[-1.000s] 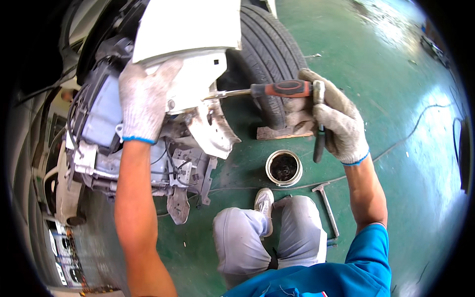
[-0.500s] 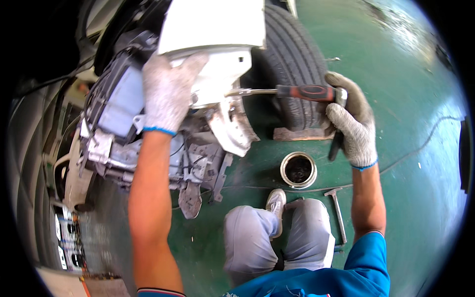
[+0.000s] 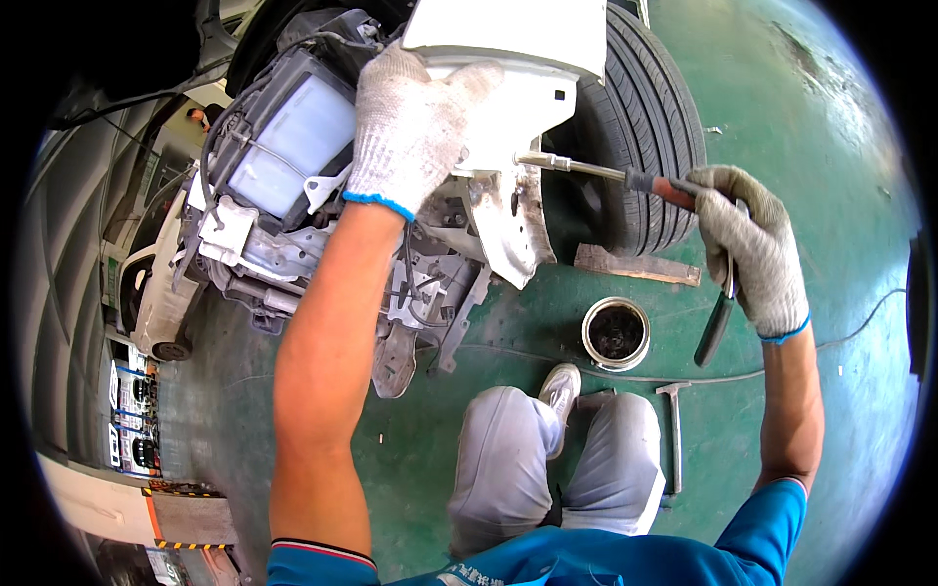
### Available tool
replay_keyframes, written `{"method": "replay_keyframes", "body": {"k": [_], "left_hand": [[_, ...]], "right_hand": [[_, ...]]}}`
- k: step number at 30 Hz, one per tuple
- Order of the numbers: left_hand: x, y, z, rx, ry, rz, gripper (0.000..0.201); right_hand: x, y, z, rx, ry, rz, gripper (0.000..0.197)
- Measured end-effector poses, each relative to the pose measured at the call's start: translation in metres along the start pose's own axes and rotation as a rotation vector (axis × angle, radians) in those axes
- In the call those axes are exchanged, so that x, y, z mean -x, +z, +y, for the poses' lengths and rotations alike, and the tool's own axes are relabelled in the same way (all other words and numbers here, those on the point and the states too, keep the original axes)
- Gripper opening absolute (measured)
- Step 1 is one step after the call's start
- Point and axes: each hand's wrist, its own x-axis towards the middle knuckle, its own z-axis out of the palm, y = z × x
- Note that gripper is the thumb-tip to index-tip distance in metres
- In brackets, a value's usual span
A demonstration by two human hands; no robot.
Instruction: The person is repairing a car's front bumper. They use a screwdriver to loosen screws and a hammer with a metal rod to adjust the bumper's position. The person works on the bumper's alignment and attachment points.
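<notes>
A green floor (image 3: 831, 430) is seen beneath the work area. A white panel (image 3: 508, 39) is located at the top centre, with a tire (image 3: 655, 137) to its right. A pale box (image 3: 291, 146) is mounted among dark frames and cables left of the panel.

The panel is overlaid by the gloved left hand (image 3: 410, 132). Its thumb is spread to the right along the panel; the ends of its fingers are not clearly shown, so whether an edge is gripped cannot be told. The gloved right hand (image 3: 762, 249) is positioned right of the tire, with its fingers (image 3: 723, 181) wrapped around the rear of a driver (image 3: 645, 184). The red and black handle is held at finger level; the metal shaft is extended leftward from the fingers, across the tire, and its tip is placed at the lower edge of the panel, to the right of the left hand.

On the floor, a hammer (image 3: 675, 439) is laid beside the person's knee. A wooden block (image 3: 635, 266) is set at the lower end of the tire. A black-handled tool (image 3: 716, 332) is hung downward from the right hand. A round can (image 3: 616, 365) with dark contents is stood below the block.
</notes>
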Motion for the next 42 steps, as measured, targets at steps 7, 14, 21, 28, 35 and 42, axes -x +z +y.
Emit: {"method": "replay_keyframes", "body": {"k": [7,14,21,28,35,42], "left_hand": [[-0.003,-0.002,-0.004,-0.031,-0.045,-0.021,0.039],[0.000,0.001,-0.002,-0.015,-0.004,-0.009,0.037],[-0.005,0.002,0.002,-0.015,-0.029,-0.010,0.036],[0.000,-0.001,0.001,-0.033,-0.048,-0.010,0.035],[0.001,0.000,-0.003,-0.027,0.002,-0.003,0.035],[-0.005,0.001,-0.005,-0.021,0.031,-0.004,0.038]], "right_hand": [[-0.008,-0.005,0.010,0.962,-1.001,0.122,0.041],[-0.009,-0.008,0.000,-0.006,0.066,-0.106,0.042],[-0.010,-0.028,0.019,-0.271,0.181,-0.316,0.067],[-0.037,-0.032,0.002,0.846,-0.584,-0.200,0.052],[-0.027,-0.018,-0.002,0.176,0.153,-0.298,0.047],[-0.036,-0.022,0.014,0.710,-0.710,-0.091,0.037]]}}
